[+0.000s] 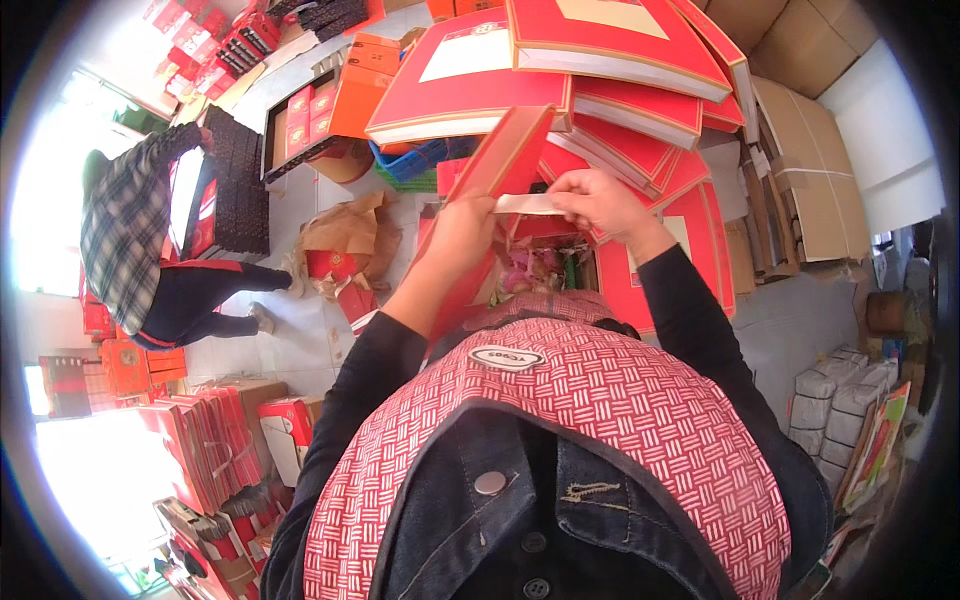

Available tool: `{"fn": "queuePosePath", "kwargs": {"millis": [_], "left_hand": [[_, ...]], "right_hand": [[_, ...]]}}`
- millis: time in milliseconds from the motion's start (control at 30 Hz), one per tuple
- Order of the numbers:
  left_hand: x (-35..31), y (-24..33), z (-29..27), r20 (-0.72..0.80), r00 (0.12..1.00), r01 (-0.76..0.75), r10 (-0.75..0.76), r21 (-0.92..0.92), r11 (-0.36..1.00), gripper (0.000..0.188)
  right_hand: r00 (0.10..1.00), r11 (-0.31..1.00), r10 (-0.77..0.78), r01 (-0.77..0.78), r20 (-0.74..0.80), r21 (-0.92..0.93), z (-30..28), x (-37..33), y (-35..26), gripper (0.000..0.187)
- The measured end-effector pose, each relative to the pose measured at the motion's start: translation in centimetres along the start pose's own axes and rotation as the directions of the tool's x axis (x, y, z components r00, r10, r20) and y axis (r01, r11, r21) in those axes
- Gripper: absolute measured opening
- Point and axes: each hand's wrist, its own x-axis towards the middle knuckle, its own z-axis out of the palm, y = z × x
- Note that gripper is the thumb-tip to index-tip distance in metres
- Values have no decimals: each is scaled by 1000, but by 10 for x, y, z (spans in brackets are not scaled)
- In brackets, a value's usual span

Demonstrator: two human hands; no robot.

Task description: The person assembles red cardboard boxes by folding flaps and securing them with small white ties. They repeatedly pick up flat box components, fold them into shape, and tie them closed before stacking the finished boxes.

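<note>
Though its material is unclear, 1 white strip (528, 204) is gripped by fingers (573, 183) of 2 hands (462, 232) (608, 206).

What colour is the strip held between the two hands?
Off-white; the strip shows best in the head view.

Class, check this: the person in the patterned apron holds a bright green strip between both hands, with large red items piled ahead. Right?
Not quite: the head view shows that the strip between the left hand and right hand is whitish, not bright green. The rest stands.
</note>
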Motion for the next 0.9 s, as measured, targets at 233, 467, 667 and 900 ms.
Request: {"fn": "queuePosePath", "kwargs": {"millis": [233, 467, 667, 900], "left_hand": [[3, -4, -3, -26, 999, -36, 35, -48, 998, 8], [2, -13, 4, -35, 998, 37, -46, -228, 973, 8], [5, -7, -7, -10, 1000, -22, 21, -79, 997, 7], [2, 5, -25, 32, 981, 194, -192, -76, 978, 11]], "right_hand": [[951, 933, -72, 170, -300, 316, -17, -13, 16, 7], [829, 380, -35, 527, -558, 760, -57, -25, 10, 15], [336, 281, 116, 892, -935, 355, -150, -53, 42, 18], [-59, 610, -135, 782, -989, -130, -193, -109, 40, 6]]}}
